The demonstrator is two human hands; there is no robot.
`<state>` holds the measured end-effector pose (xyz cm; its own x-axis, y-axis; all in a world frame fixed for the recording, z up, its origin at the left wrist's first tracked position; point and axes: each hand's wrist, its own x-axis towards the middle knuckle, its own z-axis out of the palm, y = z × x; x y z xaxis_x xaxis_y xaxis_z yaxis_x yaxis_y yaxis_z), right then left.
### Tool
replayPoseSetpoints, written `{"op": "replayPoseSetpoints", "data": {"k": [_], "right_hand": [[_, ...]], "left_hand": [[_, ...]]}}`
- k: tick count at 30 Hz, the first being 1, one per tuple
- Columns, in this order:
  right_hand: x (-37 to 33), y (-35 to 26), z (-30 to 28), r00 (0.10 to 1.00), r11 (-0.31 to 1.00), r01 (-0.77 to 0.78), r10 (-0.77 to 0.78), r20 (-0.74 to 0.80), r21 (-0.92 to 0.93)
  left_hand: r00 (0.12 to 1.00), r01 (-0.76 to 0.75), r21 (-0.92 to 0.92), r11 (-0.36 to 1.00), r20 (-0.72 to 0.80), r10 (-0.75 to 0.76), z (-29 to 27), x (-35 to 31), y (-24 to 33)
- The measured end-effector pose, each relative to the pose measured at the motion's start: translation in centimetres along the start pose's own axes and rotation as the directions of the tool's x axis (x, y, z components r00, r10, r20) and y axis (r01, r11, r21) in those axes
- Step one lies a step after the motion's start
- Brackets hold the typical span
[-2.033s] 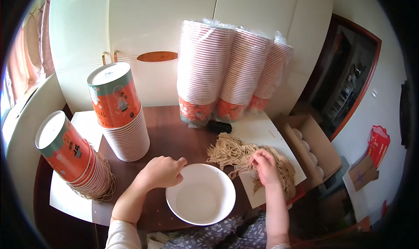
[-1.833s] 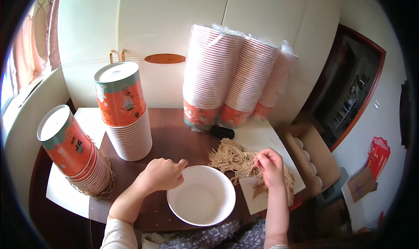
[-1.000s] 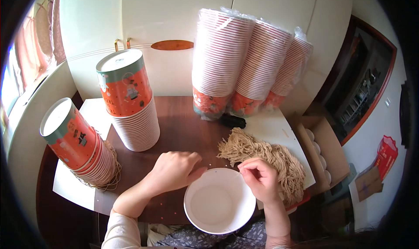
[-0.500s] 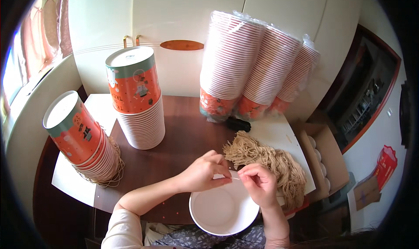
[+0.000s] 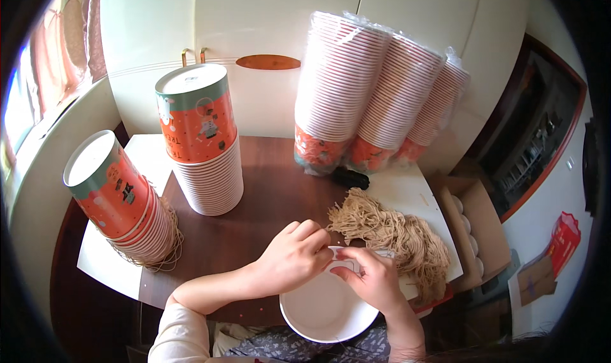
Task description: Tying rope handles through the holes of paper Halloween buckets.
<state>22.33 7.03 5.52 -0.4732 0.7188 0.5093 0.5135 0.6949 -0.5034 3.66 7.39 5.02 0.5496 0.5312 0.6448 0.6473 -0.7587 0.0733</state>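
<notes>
A white-lined paper bucket (image 5: 326, 315) is tilted mouth-up at the near table edge, above my lap. At its far rim both my hands meet. My left hand (image 5: 294, 256) is closed, knuckles up, its fingertips at the rim mostly hidden. My right hand (image 5: 372, 279) curls its thumb and forefinger around the rim beside them, thumb on the inner side. Whether a thin cord lies between the fingers is too small to tell. Just beyond my right hand lies a bundle of tan twisted cords (image 5: 394, 232).
Upside-down printed paper buckets stand in a tall stack (image 5: 200, 140) and a leaning stack (image 5: 121, 197) with cords around it, at left. Plastic-wrapped bucket stacks (image 5: 344, 76) stand at the back right, near a black object (image 5: 351, 178). A cardboard box (image 5: 484, 235) is beyond the table's right edge.
My left hand has turned more knuckles-up and moved slightly down. My right hand's fingers have shifted left and curled around the bucket's rim next to it.
</notes>
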Motion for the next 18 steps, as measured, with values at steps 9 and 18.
{"op": "replayPoseSetpoints", "data": {"k": [9, 18], "right_hand": [[-0.2, 1.0, 0.3, 1.0, 0.997, 0.016, -0.016, 0.002, -0.076], [1.5, 1.5, 1.0, 0.99, 0.967, 0.1, -0.073, 0.121, -0.234]], "left_hand": [[0.985, 0.148, -0.102, 0.984, 0.106, -0.137, 0.1, 0.2, -1.1], [0.842, 0.477, -0.481, 0.736, 0.489, -0.227, 1.5, 0.0, -3.8]]}}
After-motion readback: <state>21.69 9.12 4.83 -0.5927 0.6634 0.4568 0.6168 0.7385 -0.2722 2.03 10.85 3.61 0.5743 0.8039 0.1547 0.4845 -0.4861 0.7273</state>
